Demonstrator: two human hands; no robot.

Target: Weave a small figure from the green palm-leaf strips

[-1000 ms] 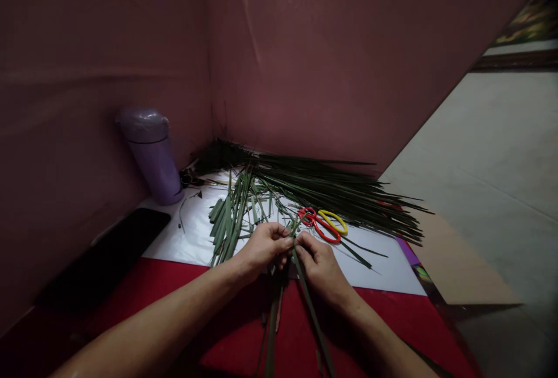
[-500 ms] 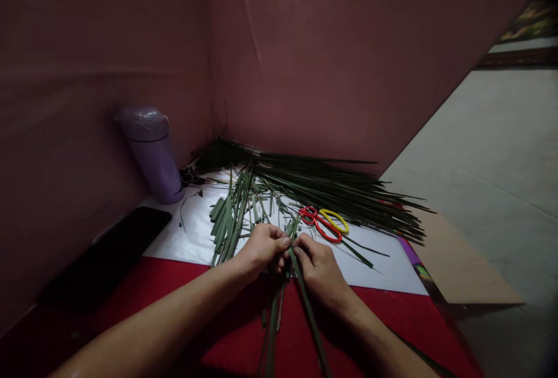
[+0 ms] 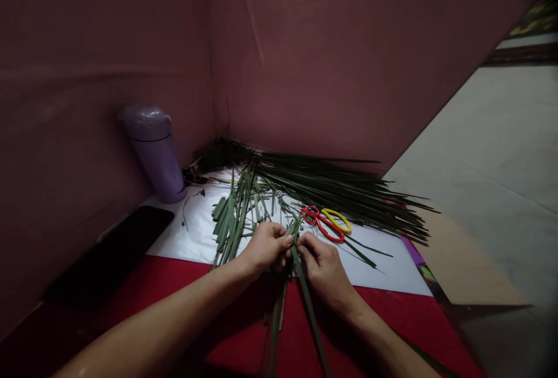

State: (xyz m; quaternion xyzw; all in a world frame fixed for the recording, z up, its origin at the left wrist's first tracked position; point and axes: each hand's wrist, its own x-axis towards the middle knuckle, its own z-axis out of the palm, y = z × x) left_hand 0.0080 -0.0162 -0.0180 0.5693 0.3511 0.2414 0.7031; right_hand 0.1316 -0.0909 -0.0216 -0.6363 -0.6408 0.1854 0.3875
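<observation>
My left hand (image 3: pixel 271 245) is closed, thumb against fingers, on green leaf strips (image 3: pixel 311 314) that hang down over the red cloth. Just to its right, my right hand (image 3: pixel 320 259) pinches the same strips near their upper part. The two hands almost touch. Beyond them lie scissors with red handles (image 3: pixel 329 231) and a yellow-handled pair (image 3: pixel 337 220). A pile of cut leaf pieces (image 3: pixel 231 221) is to the left of my hands on a white sheet (image 3: pixel 383 273).
Long dark green leaves (image 3: pixel 349 189) stretch along the wall at the back. A purple tumbler (image 3: pixel 157 160) stands at the left, near a black flat object (image 3: pixel 113 253). Red cloth (image 3: pixel 174 285) covers the near side. Brown board (image 3: pixel 471 261) lies at the right.
The whole view has shifted slightly, so things appear a little further right. Both hands keep their hold on the strips, with hardly any movement.
</observation>
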